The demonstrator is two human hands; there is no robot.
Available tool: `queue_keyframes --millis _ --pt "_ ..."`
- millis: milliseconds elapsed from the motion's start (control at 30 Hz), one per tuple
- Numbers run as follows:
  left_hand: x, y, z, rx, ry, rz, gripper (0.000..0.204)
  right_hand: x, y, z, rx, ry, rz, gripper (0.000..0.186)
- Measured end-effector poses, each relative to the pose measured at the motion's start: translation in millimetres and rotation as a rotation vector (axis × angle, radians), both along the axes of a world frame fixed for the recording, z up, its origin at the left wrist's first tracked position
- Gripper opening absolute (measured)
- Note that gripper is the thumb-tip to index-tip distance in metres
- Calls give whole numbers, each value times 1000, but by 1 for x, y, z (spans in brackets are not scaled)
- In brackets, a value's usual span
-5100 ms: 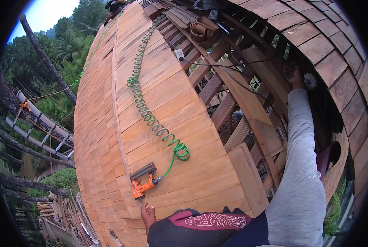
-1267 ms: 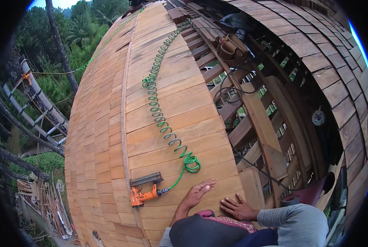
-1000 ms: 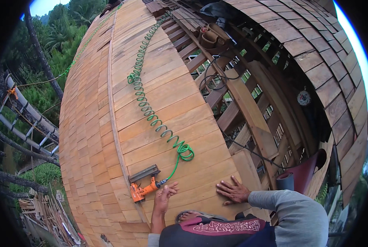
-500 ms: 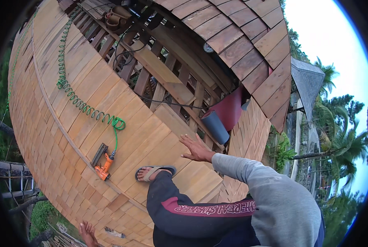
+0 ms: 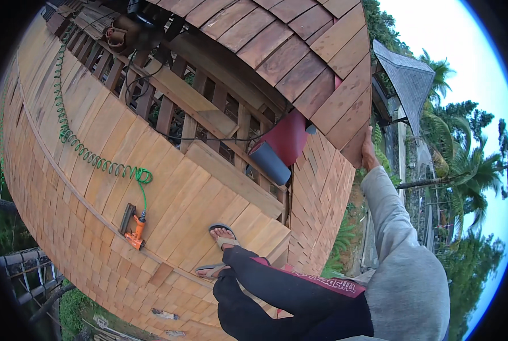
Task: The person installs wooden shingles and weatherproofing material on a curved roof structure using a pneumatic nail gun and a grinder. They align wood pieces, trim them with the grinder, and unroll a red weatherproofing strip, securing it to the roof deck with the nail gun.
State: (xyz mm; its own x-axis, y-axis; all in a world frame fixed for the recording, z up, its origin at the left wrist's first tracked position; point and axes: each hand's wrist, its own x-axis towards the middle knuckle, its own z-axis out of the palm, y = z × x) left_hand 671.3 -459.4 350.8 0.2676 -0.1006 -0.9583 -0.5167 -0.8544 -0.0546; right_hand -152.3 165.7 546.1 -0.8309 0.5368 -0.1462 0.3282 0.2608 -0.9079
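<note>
My right hand (image 5: 369, 149) reaches up at the right and grips the edge of the upper shingled roof (image 5: 339, 85). My left hand is out of view. My sandalled feet (image 5: 222, 234) stand on pale wooden boards (image 5: 191, 204) of the lower roof. Left of them lies an orange nail gun (image 5: 134, 230) with a dark magazine, joined to a coiled green air hose (image 5: 106, 162).
An open batten gap (image 5: 203, 102) runs between both roofs, with a black cable, a grey roll (image 5: 268, 162), red sheeting (image 5: 285, 136) and brown leather-like pouches (image 5: 117, 35). A ladder (image 5: 29, 267) is at lower left. Trees, a grey roof (image 5: 402, 74) and a drop lie right.
The view has swung rightward. My right hand has left the boards and risen to the upper roof's edge. My left hand has dropped out of view, and both my feet now show.
</note>
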Motion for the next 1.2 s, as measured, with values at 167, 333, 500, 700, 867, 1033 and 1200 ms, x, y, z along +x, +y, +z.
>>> queue_keyframes --millis 167,333,500,700,867,1033,1200 --pt "-127 60 -9 112 470 -207 65 1 -36 -14 113 22 59 95" --pt "-272 103 -19 -376 521 -926 51 32 2 -21 91 45 53 86" --pt "-481 170 -85 -120 824 -808 48 30 1 -17 220 49 50 73" --pt "-781 284 -143 -468 1239 -1170 74 19 -29 -11 275 61 46 65" --pt "-861 321 -137 -825 996 -1522 78 34 -26 -20 355 2 -35 77" --pt "-863 331 -138 -903 1188 -1431 83 39 -25 -15 612 -97 -119 78" --pt "-888 344 -154 -600 1096 -1484 82 42 -19 -20 641 -57 -218 75"
